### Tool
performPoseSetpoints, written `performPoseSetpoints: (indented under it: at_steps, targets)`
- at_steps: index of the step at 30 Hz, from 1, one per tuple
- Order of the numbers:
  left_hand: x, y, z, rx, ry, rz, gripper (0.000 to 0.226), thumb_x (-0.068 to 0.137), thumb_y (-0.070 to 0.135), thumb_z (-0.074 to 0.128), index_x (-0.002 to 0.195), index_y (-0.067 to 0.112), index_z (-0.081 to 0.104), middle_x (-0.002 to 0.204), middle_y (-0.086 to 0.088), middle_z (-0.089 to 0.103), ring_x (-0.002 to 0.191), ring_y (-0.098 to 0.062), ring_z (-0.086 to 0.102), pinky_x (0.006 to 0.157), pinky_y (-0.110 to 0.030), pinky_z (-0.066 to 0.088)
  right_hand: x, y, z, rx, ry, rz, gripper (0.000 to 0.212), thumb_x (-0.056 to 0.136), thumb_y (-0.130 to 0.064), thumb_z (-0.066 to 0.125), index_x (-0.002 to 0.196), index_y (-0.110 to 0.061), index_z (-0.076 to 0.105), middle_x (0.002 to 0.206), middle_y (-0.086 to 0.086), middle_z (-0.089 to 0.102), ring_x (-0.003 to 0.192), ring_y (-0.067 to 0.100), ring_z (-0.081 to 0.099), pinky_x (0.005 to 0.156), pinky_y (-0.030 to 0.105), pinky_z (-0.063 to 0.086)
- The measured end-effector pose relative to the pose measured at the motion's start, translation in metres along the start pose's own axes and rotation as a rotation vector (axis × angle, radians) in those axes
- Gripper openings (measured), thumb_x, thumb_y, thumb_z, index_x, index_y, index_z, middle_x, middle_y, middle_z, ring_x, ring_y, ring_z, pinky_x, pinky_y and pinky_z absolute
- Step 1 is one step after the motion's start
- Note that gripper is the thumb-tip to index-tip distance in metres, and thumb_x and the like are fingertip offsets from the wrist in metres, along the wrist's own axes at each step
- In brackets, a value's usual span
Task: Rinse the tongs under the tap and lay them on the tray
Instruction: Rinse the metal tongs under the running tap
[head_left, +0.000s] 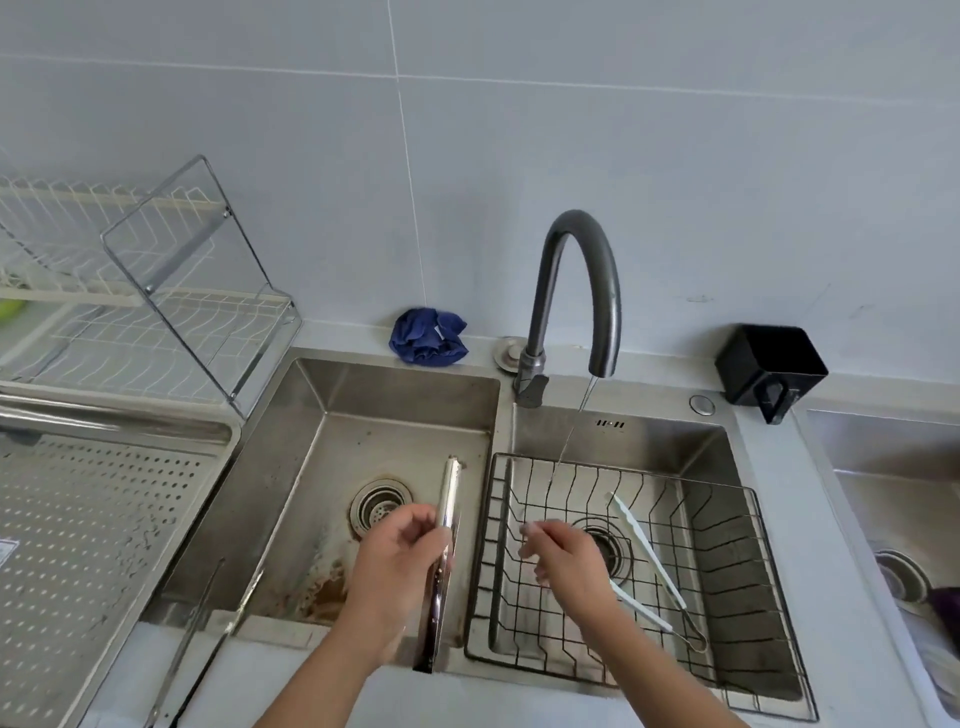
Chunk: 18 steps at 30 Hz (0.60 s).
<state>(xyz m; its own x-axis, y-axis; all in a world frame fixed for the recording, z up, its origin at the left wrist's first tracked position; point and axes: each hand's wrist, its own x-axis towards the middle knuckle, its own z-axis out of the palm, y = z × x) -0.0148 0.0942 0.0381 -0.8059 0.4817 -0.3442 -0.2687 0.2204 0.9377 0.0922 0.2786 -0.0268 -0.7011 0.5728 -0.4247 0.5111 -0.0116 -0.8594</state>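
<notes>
Gripping a pair of steel tongs (448, 499) around the middle, the left hand (400, 561) has its fingers and thumb curled round the closed arms. The tongs sit over the divider between the two sink basins, with the tips pointing away from the person.

The right hand (566, 561) hovers over the wire basket (623, 470) in the right basin. Its fingers are loosely bent and hold nothing, though their tips are blurred.

The tap (576, 244) runs a thin stream of water (571, 431) down into that basket. The stream falls to the right of the steel tongs and does not touch them. Whether the steel is wet is too fine to tell, so I cannot say if the rinse is done or yet to come.

The perforated tray (78, 519) lies well to the left, beyond the left basin (311, 467), and the held tongs are nowhere near it. Laying them down is clearly not yet done.

A second pair of white-tipped tongs (644, 545) rests in the basket, apart from the stream. A thin metal pair (202, 618) lies by the near corner of the tray; whether it rests on the tray or on the counter I cannot tell. By my reading, the job is at most half finished for the pair in hand.
</notes>
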Motion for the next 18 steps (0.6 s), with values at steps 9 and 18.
performPoseSetpoints:
  at_steps: [9,18]
  targets:
    - [0.022,0.017,0.058,-0.203,-0.135,-0.119,0.018,0.090,-0.006,0.056,0.084,0.005,0.069,0.069,-0.016,0.057,0.060,-0.025,0.051,0.076,-0.047,0.043,0.027,-0.066,-0.013,0.428,-0.022,-0.010,0.035,0.108,-0.030,0.051,0.096,-0.007,0.076,0.082,0.008,0.077,0.069,0.020,0.069,0.056,0.029,0.055]
    - [0.044,0.021,0.077,-0.125,-0.212,-0.140,0.006,0.078,0.018,0.066,0.080,0.013,0.069,0.069,-0.015,0.059,0.068,-0.029,0.048,0.066,-0.040,0.048,0.052,-0.062,-0.029,0.310,0.169,-0.010,0.027,0.099,-0.017,0.060,0.079,-0.012,0.077,0.065,0.005,0.074,0.055,0.019,0.064,0.044,0.031,0.052]
